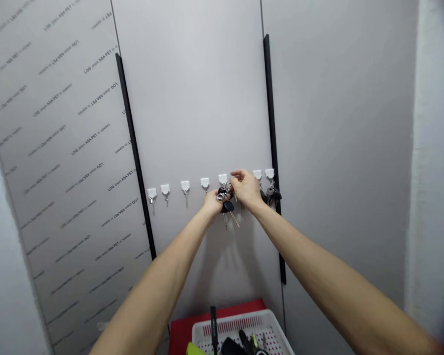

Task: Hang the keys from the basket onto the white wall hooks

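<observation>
My left hand [212, 201] is closed around a bunch of keys [228, 207] with black heads and a metal clip, held close to the white panel. The metal blades point downward below it. Just to the right, my right hand [247, 189] pinches at the ring area of the same bunch, fingertips together. A white adhesive hook [222, 179] is directly above the keys; whether their ring sits on it, I cannot tell. My right hand may cover another hook behind it. Further keys [274, 194] hang from the hook [269, 173] at the far right.
More white hooks [185, 186] run in a row to the left. Black vertical handles [133, 143] flank the panel. Below, a white perforated basket [277, 333] holding keys and black items stands on a red surface [177, 335].
</observation>
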